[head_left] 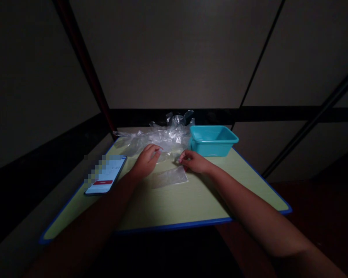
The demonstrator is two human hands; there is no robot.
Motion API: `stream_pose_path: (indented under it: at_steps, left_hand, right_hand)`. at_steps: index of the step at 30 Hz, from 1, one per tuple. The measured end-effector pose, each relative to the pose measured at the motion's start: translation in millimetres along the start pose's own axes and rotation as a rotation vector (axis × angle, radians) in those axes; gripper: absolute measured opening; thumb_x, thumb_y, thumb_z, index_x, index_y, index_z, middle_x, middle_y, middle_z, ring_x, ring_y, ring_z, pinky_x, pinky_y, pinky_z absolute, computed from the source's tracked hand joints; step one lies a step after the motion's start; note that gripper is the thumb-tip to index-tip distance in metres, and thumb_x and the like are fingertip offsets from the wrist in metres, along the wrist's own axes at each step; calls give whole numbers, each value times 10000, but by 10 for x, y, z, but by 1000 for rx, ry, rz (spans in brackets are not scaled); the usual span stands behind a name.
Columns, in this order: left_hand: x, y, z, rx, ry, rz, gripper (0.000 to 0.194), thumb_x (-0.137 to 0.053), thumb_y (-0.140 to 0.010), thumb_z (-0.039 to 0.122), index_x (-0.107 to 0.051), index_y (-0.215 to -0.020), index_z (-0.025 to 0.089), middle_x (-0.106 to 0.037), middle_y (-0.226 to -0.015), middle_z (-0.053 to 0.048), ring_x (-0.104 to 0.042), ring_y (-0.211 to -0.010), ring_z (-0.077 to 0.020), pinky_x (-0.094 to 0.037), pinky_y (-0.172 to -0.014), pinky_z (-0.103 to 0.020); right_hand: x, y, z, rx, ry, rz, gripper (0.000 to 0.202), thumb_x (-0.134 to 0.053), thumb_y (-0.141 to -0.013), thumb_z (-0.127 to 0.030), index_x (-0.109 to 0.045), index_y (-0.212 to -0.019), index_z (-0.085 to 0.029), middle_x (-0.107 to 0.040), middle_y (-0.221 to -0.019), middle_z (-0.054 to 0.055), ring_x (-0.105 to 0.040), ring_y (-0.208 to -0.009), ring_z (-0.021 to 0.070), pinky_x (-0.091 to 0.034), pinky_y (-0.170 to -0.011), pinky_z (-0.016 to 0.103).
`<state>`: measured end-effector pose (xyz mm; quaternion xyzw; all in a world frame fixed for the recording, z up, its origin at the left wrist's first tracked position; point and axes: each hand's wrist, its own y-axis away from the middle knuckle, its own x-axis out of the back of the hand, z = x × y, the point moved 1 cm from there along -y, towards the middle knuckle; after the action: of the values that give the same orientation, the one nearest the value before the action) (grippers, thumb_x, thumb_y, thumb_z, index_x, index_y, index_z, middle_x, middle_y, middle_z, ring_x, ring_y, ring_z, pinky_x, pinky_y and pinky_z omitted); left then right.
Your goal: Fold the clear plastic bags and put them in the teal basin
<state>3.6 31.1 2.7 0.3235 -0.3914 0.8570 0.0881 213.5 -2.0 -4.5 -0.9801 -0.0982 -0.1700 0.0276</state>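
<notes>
A heap of crumpled clear plastic bags (165, 135) covers the back of the small table. My left hand (147, 160) is at the near edge of the heap, thumb and fingers closed on a piece of clear plastic (166, 156). To its right, my right hand (193, 160) is curled with fingertips pinched; what they hold, if anything, is too small to make out. A flat clear plastic bag (171, 177) lies on the table just below and between both hands.
Behind my right hand stands a turquoise plastic basket (213, 148). A phone (106, 175) with a lit screen rests at the left side. The yellowish table (174, 208) has a blue rim, with a panelled wall behind it.
</notes>
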Motion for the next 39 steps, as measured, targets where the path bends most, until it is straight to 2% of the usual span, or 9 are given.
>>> stream_pose_path:
  at_steps: [4, 7, 13, 22, 26, 29, 32, 36, 39]
  left_hand:
    - [13, -5, -38, 12, 8, 43, 267, -359, -912, 307, -583, -890, 166, -578, -904, -61, -545, -914, -190, -428, -842, -326]
    - [10, -4, -48, -5, 17, 22, 275, -360, -913, 318, -585, -870, 166, -570, -890, -57, -544, -898, -186, -426, -832, -317]
    - [34, -10, -16, 8, 15, -14, 319, -334, -912, 350, -579, -821, 168, -560, -858, -54, -539, -878, -188, -420, -830, -318]
    - [2, 23, 78, -14, 72, -162, 320, -369, -885, 374, -610, -915, 166, -599, -951, -78, -551, -958, -206, -418, -894, -345]
    - [-58, 83, 72, -29, 167, -261, 416, -409, -869, 437, -585, -1110, 147, -588, -1138, -123, -528, -1101, -241, -379, -977, -377]
    - [-110, 137, 75, 33, 261, -356, 541, -460, -840, 493, -510, -1247, 139, -515, -1304, -153, -467, -1214, -276, -335, -1030, -412]
    - [-136, 163, 100, 104, 386, -435, 659, -524, -811, 493, -404, -1349, 131, -454, -1379, -162, -444, -1250, -286, -337, -1036, -428]
    - [-127, 139, 114, 191, 469, -402, 723, -591, -788, 437, -333, -1400, 152, -452, -1391, -141, -415, -1280, -265, -283, -1076, -431]
    - [-131, 110, 99, 261, 523, -365, 681, -620, -769, 422, -400, -1361, 167, -426, -1415, -126, -368, -1314, -257, -247, -1097, -426]
  right_hand:
    - [3, 44, -45, -12, 54, -68, 83, -601, -772, -183, -519, -783, -172, -548, -555, -51, -497, -448, 73, -398, -457, 183]
    - [12, 75, -73, -53, 85, -152, 81, -588, -789, -220, -526, -797, -168, -538, -513, -57, -514, -446, 81, -398, -457, 183]
    - [14, 118, -111, -5, 66, -331, 221, -624, -761, -360, -546, -816, -161, -506, -467, -80, -473, -376, 69, -338, -405, 177]
    - [28, 80, -53, 9, 99, -368, 359, -605, -783, -462, -648, -724, -111, -496, -419, -52, -423, -360, 47, -302, -386, 170]
    - [3, 92, -98, -56, -108, -320, 351, -639, -767, -452, -681, -778, -104, -573, -481, -23, -499, -421, 64, -384, -415, 167]
    - [-29, 97, -138, -115, -336, -266, 287, -679, -755, -394, -681, -783, -108, -655, -609, 15, -599, -537, 89, -496, -537, 201]
    - [-49, 87, -151, -145, -527, -240, 206, -676, -782, -314, -681, -810, -110, -695, -696, 45, -647, -626, 97, -529, -664, 222]
    - [-52, 68, -141, -120, -693, -189, 111, -688, -771, -210, -687, -822, -111, -715, -766, 61, -673, -724, 102, -518, -780, 222]
    - [-53, 71, -158, -59, -782, -187, 142, -701, -741, -153, -693, -877, -117, -721, -873, 64, -674, -838, 113, -490, -873, 231]
